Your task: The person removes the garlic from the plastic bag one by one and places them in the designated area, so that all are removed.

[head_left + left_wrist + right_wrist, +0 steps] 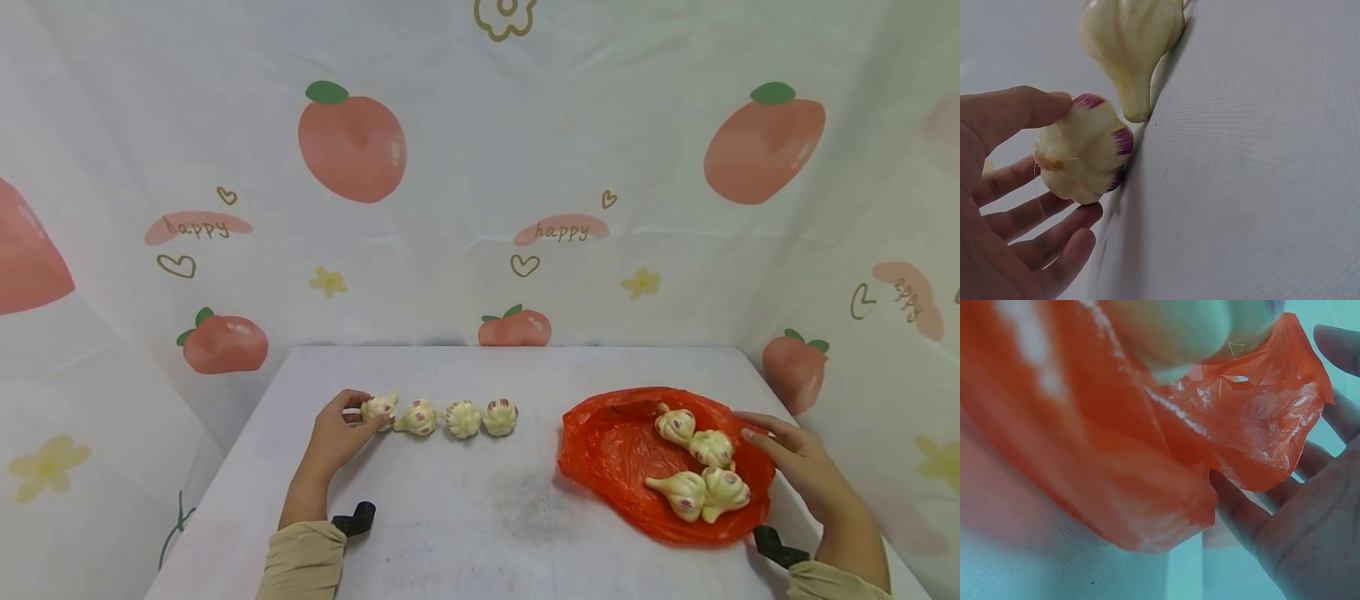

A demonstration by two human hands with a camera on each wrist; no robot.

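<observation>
At the left end of a row of garlic bulbs, my left hand holds a garlic bulb between thumb and fingers. In the left wrist view, the thumb lies on the top of this purple-streaked bulb, its roots face the palm, and it sits right at the table surface. The neck of a neighbouring bulb points toward it. My right hand is at the right rim of a red plastic bag, thumb spread from the fingers. In the right wrist view, the fingers reach behind the bag's edge.
Further bulbs continue the row to the right. Several garlic bulbs lie in the spread-open bag. A white cloth wall with printed fruit encloses the white table at the back and sides.
</observation>
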